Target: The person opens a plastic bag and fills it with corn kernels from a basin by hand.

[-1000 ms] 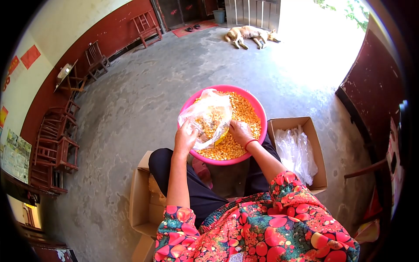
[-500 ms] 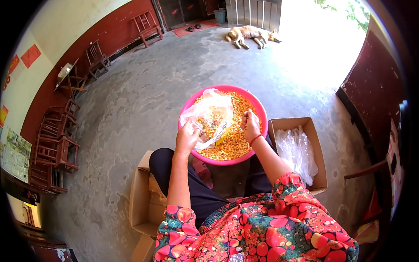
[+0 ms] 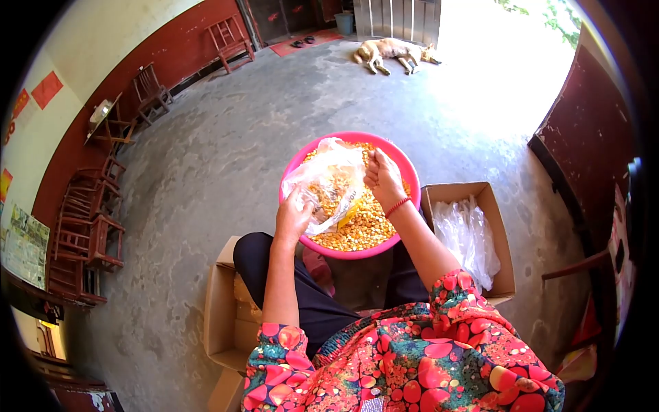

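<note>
"Your right hand [image 3: 384, 180] had shifted up and inward since the frame half a second before, from above the loose corn kernels [image 3: 367, 230] to the right edge of the clear plastic bag [image 3: 336, 159]. Anything else?"

"Little. Your left hand [image 3: 294, 216] kept its place at the bag's near left edge."

"Grip, by item?"

"Left: fingers and thumb closed on the thin film. Right: fingers curled inward; whether they held kernels or film, I could not tell."

"And the bag?"

"One, crumpled and see-through, with yellow and dark printing. It rested over the kernels in the left part of the basin [image 3: 351, 255], and grain showed through it."

"Describe the basin and contents."

"Basin: one, round, bright pink, smooth-rimmed, in front of your lap. Kernels: small, yellow to orange, in a grainy bed."

"Beside you?"

"Right: one open cardboard box [image 3: 500, 233], rectangular, holding wrinkled transparent plastic [image 3: 467, 240]. Left: a second carton [image 3: 218, 319], plain brown, open. On your right wrist: one thin red bracelet [image 3: 398, 206]. Below all: mottled grey floor [image 3: 206, 137], hard-looking."
</note>
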{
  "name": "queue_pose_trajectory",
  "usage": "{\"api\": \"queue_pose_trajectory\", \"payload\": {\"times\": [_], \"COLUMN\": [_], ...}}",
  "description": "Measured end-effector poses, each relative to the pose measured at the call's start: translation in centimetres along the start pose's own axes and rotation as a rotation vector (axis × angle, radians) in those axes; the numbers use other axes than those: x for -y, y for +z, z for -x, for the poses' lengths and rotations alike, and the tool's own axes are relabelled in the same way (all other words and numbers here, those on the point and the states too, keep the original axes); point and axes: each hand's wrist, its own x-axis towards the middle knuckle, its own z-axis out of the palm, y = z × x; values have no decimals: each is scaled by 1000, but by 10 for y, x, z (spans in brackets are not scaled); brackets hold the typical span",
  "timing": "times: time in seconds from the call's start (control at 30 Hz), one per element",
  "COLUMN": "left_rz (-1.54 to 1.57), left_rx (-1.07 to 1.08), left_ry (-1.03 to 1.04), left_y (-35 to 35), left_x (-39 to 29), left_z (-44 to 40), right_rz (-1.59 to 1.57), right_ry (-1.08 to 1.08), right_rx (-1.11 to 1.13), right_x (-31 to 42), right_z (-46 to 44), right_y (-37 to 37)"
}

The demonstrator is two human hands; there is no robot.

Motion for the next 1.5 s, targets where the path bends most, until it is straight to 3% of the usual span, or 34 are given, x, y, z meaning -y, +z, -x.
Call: {"api": "queue_pose_trajectory", "payload": {"times": [0.1, 0.23, 0.33, 0.4, 0.5, 0.67, 0.73, 0.8, 0.87, 0.93, 1.0, 1.1, 1.2, 1.5], "left_rz": [17, 4, -1, 108, 78, 62, 59, 31, 21, 10, -9, 38, 9, 27], "left_rx": [20, 7, 15, 42, 40, 36, 46, 11, 22, 35, 25, 44, 35, 28], "left_ry": [3, 55, 53, -41, -13, 21, 7, 54, 36, 15, 24, 10, 6, 37], "left_y": [-2, -2, 0, 0, -2, -6, -5, -2, -2, -2, -1, -4, -1, 0], "left_x": [-5, -1, 4, 3, -2, -11, -9, -3, -4, -3, -3, -11, -2, 1], "left_z": [0, 0, -1, -1, 0, 2, 2, 1, 1, 0, 0, 4, 1, 1], "right_rz": [-25, 84, 411, 465, 564, 596, 759, 1142, 1273, 1766, 1792, 1956, 1954, 1805], "right_ry": [-39, -46, -156, -116, -219, -429, -576, -629, -653, -604, -522, -616, -469, -538], "right_rx": [126, 113, 210, 288, 367, 173, 16, -148, -81, -172, -128, -66, 19, 87], "right_x": [6, -2, -24, -33, -40, -15, -10, -5, -10, -18, -24, -36, -33, -31], "right_z": [4, 5, -1, 1, 5, 7, -5, -4, -9, 3, 9, 17, 17, 14], "right_y": [39, 69, 64, 54, 48, 38, 22, 0, -36, -54, -68, -81, -76, -79]}}
